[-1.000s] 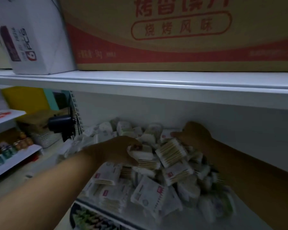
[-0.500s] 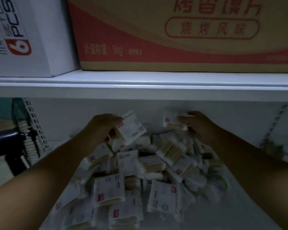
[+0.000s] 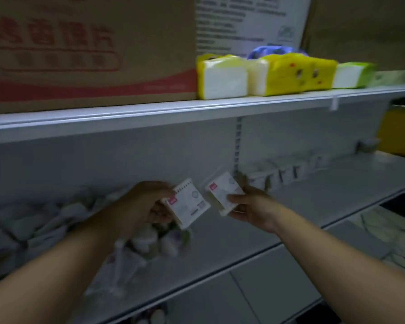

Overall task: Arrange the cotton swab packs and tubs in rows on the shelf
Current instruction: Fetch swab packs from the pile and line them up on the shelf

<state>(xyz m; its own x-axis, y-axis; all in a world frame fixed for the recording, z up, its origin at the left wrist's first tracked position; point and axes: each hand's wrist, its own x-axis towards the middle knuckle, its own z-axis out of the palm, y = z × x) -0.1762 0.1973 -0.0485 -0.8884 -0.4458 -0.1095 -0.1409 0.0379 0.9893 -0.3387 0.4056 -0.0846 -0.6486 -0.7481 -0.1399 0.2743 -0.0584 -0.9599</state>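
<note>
The left hand (image 3: 143, 206) is gripping a pack (image 3: 188, 205) by its edge, fingers curled round it, above the shelf (image 3: 302, 206). Just beside it the right hand (image 3: 253, 206) is pinching a second pack (image 3: 222, 192) — thumb on its face, fingers underneath. Both are tilting, near each other but apart. Below and left a blurred heap (image 3: 45, 220) is lying on the shelf. Farther right a row (image 3: 281, 176) is standing along the back wall. Overhead — a box (image 3: 80, 54) and tissue packs (image 3: 222, 78) are sitting.

I've carried my left hand (image 3: 138, 206) and right hand (image 3: 250, 206), gripping a left pack (image 3: 187, 206) and right pack (image 3: 222, 192), rightward off the pile (image 3: 45, 220), my view swinging onto a far row of packs (image 3: 278, 177).
</note>
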